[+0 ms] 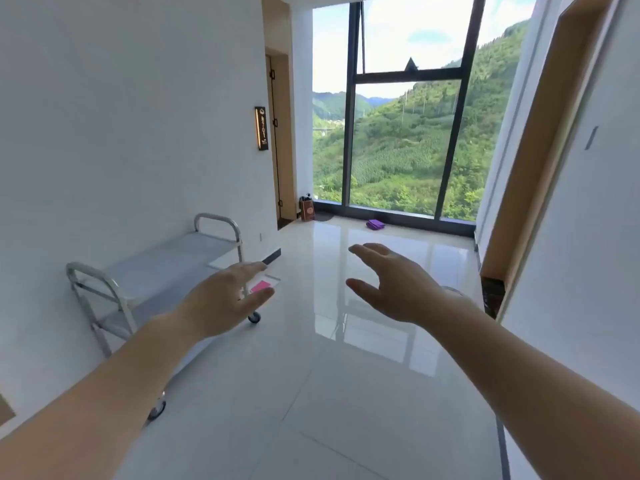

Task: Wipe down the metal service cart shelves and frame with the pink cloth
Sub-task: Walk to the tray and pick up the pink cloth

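Both hands, left hand and right hand, reach out empty and spread toward the pink cloth lying beside the metal cart (against the wall); best grasped fully before wiping.

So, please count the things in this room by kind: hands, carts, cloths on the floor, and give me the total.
Hands: 2 (left hand, right hand)
Carts: 1 (metal cart)
Cloths: 2 (pink cloth, purple cloth)
Total: 5
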